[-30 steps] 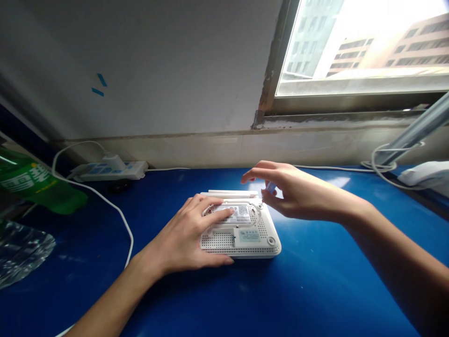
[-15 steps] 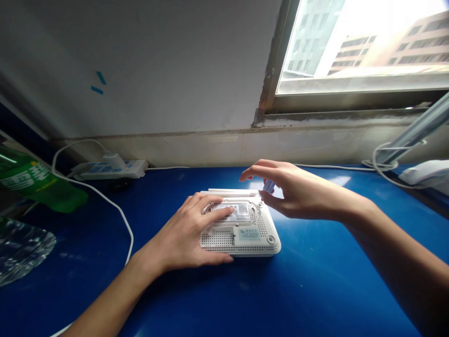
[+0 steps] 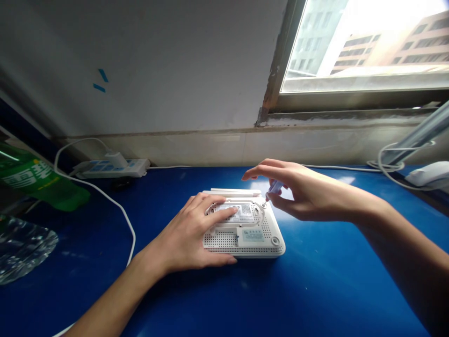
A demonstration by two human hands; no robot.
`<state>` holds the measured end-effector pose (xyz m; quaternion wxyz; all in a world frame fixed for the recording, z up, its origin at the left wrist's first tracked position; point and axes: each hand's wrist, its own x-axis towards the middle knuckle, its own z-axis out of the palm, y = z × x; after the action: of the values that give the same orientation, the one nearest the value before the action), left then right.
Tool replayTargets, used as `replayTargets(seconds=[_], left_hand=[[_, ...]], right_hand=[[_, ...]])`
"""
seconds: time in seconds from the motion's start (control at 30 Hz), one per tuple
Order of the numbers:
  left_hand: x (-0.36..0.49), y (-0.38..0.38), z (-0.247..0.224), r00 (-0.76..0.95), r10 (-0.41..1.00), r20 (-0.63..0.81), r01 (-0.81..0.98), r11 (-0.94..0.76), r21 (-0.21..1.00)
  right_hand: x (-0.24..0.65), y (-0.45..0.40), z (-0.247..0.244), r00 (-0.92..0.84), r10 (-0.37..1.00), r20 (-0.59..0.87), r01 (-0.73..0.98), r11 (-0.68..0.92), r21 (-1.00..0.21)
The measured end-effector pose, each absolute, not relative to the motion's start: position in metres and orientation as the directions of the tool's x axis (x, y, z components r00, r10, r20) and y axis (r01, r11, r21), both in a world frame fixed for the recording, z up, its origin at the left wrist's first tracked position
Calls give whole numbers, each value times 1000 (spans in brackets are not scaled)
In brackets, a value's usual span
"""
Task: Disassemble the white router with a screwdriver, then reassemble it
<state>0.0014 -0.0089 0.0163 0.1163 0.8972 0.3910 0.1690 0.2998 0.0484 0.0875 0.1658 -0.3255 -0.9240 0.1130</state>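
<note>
A white router (image 3: 252, 236) lies underside up on the blue table (image 3: 224, 299), its labels and vent holes showing and its antennas folded along the far edge. Spread over its left part is my left hand (image 3: 196, 234), fingers apart, thumb along the near edge. My right hand (image 3: 294, 192) is above the router's far right corner, pinching a small screwdriver with a pale purple handle (image 3: 275, 187). The tool's thin tip points down at the round corner recess (image 3: 264, 205). Whether the tip touches a screw there is too small to tell.
A power strip (image 3: 136, 167) with a white plug stands at the back left, its cable (image 3: 119, 206) running forward. Green (image 3: 45, 182) and clear (image 3: 28, 248) bottles lie at the left edge. Behind are the wall and window; a metal pole (image 3: 417, 135) with wound cable stands right.
The screwdriver is now tilted with its tip visible at the corner recess. My left hand still rests on the router. The whole view has shifted slightly.
</note>
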Motion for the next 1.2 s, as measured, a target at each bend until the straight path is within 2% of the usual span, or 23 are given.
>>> replayTargets(seconds=[0.17, 0.33, 0.43, 0.63, 0.9, 1.07, 1.2], left_hand=[[2, -10, 17, 639, 741, 208, 663, -667, 340], [1, -10, 17, 636, 743, 209, 665, -665, 340], [1, -10, 17, 638, 741, 209, 662, -667, 342], [2, -9, 17, 636, 744, 204, 667, -663, 338], [2, -9, 18, 632, 751, 188, 678, -654, 336], [2, -11, 19, 631, 752, 191, 677, -654, 336], [10, -13, 19, 580, 794, 184, 722, -605, 334]], right_hand=[[295, 54, 82, -671, 713, 202, 645, 696, -316], [300, 52, 81, -710, 651, 267, 577, 756, -308], [301, 47, 88, -752, 611, 250, 539, 787, -301], [294, 49, 89, -694, 690, 205, 640, 722, -265], [299, 45, 91, -758, 601, 251, 541, 796, -272], [297, 47, 94, -719, 676, 159, 618, 727, -299], [298, 51, 89, -705, 679, 205, 608, 727, -319]])
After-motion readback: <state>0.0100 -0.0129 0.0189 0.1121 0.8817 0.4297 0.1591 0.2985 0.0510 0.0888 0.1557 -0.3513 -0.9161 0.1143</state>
